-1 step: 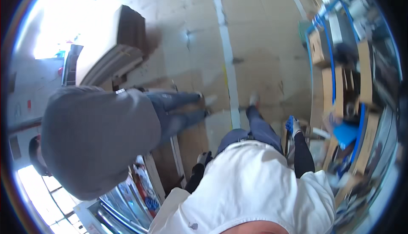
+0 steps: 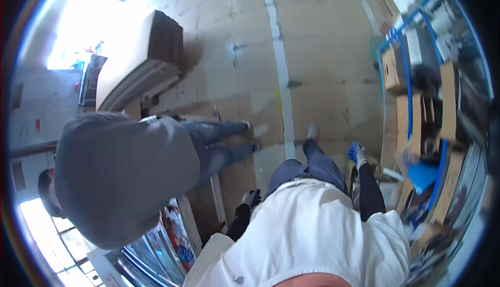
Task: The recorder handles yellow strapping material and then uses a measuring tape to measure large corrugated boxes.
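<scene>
Nearest the camera I see the white shirt (image 2: 312, 235) of the person wearing the rig, filling the lower middle of the view, with dark sleeves coming off either side of it. My left hand (image 2: 251, 198) hangs low beside the hip in a dark and grey glove; its fingers look loosely curled with nothing in them, just beside the edge of a flat brown board (image 2: 237, 180) that lies on the floor. My right hand (image 2: 357, 154) sits out to the right of my thigh in a glove with a blue palm and white back; the fingers point away from me and seem loosely open, but I cannot tell for sure, and I see nothing gripped in them. Below and between the hands, my legs in blue-grey trousers (image 2: 312, 164) stretch forward, one light shoe (image 2: 313, 130) planted near a white painted line (image 2: 281, 78) on the floor. To my left, close by, another person in a grey hooded top (image 2: 120, 172) and jeans bends over the board. To my right stand open cardboard boxes (image 2: 411, 115) in a blue metal frame (image 2: 408, 78), near the right hand. Farther off, at upper left, a stack of flat cardboard sheets (image 2: 138, 60) rests on the concrete floor (image 2: 323, 37), beside a bright doorway.
</scene>
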Motion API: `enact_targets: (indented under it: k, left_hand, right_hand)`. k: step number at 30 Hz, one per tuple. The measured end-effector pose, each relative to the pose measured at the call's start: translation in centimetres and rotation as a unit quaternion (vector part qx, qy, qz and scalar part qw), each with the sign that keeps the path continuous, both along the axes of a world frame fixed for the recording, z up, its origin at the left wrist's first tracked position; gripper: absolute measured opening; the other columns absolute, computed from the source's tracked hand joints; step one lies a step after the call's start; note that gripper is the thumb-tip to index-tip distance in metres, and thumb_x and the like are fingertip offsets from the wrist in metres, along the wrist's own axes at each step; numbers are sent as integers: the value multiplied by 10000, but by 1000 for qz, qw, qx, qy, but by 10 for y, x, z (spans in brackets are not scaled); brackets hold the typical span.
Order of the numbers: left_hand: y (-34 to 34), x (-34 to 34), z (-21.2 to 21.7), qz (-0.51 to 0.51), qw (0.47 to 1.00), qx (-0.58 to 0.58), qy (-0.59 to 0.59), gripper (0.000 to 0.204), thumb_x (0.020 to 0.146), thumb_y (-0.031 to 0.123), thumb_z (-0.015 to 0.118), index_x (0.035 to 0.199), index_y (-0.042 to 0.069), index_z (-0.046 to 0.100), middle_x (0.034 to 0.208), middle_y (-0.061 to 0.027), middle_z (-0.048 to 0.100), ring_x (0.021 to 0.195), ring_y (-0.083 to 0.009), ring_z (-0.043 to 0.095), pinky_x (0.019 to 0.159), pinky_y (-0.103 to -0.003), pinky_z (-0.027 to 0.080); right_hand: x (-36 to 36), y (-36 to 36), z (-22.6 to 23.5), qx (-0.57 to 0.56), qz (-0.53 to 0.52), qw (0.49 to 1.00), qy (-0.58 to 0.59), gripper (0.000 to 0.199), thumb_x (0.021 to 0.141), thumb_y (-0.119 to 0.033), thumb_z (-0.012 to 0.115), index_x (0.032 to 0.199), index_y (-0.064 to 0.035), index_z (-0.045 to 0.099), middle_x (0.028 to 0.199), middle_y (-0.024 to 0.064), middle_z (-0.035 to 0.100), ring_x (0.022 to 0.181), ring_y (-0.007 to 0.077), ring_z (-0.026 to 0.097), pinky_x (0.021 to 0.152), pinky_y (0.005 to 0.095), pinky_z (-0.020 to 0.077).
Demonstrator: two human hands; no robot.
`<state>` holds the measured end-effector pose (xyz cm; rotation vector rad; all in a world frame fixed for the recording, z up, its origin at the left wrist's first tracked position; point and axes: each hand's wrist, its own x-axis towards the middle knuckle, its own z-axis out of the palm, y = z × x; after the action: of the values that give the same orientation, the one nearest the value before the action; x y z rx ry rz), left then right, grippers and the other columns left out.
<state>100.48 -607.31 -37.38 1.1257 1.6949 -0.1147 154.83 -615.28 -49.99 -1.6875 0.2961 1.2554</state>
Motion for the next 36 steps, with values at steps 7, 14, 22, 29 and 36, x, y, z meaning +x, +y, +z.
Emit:
enact_targets:
  k: [7,14,22,29,36]
  left_hand:
    - [188,110,20,240,955,103,-138,274,883,318,617,998,71,648,768,-28,646,601,-99,595,499,-248,455]
    - [284,177,-55,145,988,-6,-51,381,853,444,592,926,80,677,711,-62,667,554,-157,611,494,-312,465]
    - [427,214,-140,-30,995,-61,71,636,780,569,580,1098,22,650,1128,-225,623,1082,-379,580,920,-406,447]
    - [823,353,-59,-100,977,188,-12,442,855,463,555,729,50,650,595,-85,622,528,-202,615,521,-346,473]
    - [1071,495,21,-122,940,299,-113,389,887,406,557,988,41,644,845,-129,671,784,-276,640,726,-366,482]
  right_hand:
    - [18,337,63,159,249,955,-10,289,936,-342,521,1052,-84,580,849,58,628,656,178,623,565,315,528]
    - [75,483,52,176,260,949,2,276,922,-313,554,1065,-79,580,857,75,637,681,195,636,591,346,542]
    - [257,412,-64,0,141,983,119,242,849,-403,565,864,-173,490,654,61,504,516,244,520,454,417,423]
    - [324,558,-16,-1,-48,998,40,265,880,-403,503,930,-143,515,698,64,536,535,266,543,463,421,436]
    - [317,744,-33,-37,-29,997,69,267,881,-376,523,733,-156,503,631,41,477,502,220,498,450,360,395]
